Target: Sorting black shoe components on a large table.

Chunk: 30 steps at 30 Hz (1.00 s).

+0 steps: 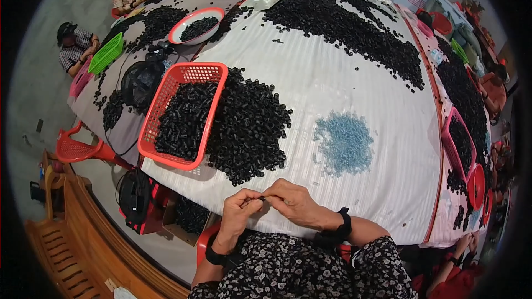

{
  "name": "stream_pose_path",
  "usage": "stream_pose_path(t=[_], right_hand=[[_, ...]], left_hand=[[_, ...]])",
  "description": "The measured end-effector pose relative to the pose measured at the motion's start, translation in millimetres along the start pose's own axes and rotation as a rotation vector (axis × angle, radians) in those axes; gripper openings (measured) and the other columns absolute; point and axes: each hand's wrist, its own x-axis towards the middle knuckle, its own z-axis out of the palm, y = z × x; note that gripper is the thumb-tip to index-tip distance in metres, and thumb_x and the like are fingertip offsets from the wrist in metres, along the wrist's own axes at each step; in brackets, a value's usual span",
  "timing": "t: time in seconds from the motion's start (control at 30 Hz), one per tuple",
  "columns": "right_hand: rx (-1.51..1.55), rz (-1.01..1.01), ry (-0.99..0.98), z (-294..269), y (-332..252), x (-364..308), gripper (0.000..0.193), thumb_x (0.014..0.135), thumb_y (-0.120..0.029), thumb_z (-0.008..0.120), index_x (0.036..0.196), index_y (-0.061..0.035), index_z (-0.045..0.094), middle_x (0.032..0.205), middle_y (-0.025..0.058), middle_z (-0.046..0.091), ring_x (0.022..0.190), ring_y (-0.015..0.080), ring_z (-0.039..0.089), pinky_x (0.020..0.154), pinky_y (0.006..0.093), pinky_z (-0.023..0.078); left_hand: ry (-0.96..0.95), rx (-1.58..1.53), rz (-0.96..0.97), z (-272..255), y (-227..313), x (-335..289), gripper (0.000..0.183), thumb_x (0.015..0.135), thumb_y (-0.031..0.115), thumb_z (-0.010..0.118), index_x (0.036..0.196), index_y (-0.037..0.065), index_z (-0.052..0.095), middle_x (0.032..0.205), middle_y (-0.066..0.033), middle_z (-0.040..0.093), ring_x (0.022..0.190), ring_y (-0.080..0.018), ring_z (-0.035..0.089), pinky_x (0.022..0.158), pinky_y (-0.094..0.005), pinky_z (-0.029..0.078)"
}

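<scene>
At the table's near edge, my left hand (240, 214) and my right hand (292, 201) meet with fingers pinched. Between their fingertips is a small black plastic piece (262, 198), mostly hidden, which both hands grip. Just beyond them lies a heap of short black tube-like pieces (249, 133). Left of the heap, a red plastic basket (220, 86) holds many more black pieces. To the right, a loose pile of small clear bluish pieces (344, 144) is spread on the white cloth (310, 77).
A long bank of black pieces (343, 27) covers the far side. A white basin with a red rim (217, 32) and a green basket (106, 53) stand left. On the right are a pink basket (450, 138) and other people's hands (465, 242). A wooden bench (72, 243) is lower left.
</scene>
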Motion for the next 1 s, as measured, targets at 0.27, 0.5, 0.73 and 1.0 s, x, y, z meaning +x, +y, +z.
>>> stream_pose_path(t=[0.27,0.5,0.73,1.0], right_hand=[[0.364,0.422,-0.123,-7.6,3.9,1.0,0.011,0.085,-0.006,0.058,0.094,0.0003,0.06,0.083,0.0055,0.057,0.07,0.0102,0.055,0.059,0.0234,0.044],[0.096,0.16,-0.109,-7.7,4.0,-3.9,0.01,0.085,-0.008,0.058,0.09,0.0006,0.059,0.081,0.0069,0.056,0.069,0.0125,0.055,0.061,0.0249,0.044],[0.162,0.195,-0.181,-9.1,18.0,-2.4,0.007,0.085,-0.007,0.058,0.086,0.0001,0.058,0.075,0.0042,0.055,0.063,0.0114,0.052,0.056,0.0249,0.042],[0.602,0.683,-0.384,-11.4,29.9,3.9,0.009,0.084,-0.007,0.063,0.079,-0.0036,0.056,0.065,-0.0027,0.051,0.055,0.0037,0.044,0.046,0.0197,0.036]], left_hand=[[-0.052,-0.005,-0.064,-0.8,-7.2,0.1,0.013,0.083,0.0,0.062,0.095,-0.003,0.061,0.082,-0.0053,0.064,0.072,-0.0086,0.059,0.065,-0.0202,0.049],[-0.091,-0.11,-0.114,-4.1,-14.2,1.3,0.011,0.085,0.003,0.061,0.093,-0.004,0.06,0.079,-0.0064,0.063,0.067,-0.0098,0.058,0.063,-0.0214,0.048],[-0.124,-0.084,-0.163,-8.1,-24.2,5.5,0.011,0.085,0.003,0.06,0.092,-0.005,0.06,0.08,-0.0092,0.062,0.07,-0.0131,0.059,0.067,-0.0259,0.05],[-0.241,-0.118,-0.153,-16.7,-29.4,7.7,0.01,0.085,0.002,0.06,0.092,-0.005,0.059,0.077,-0.0067,0.061,0.068,-0.0108,0.058,0.063,-0.0231,0.048]])
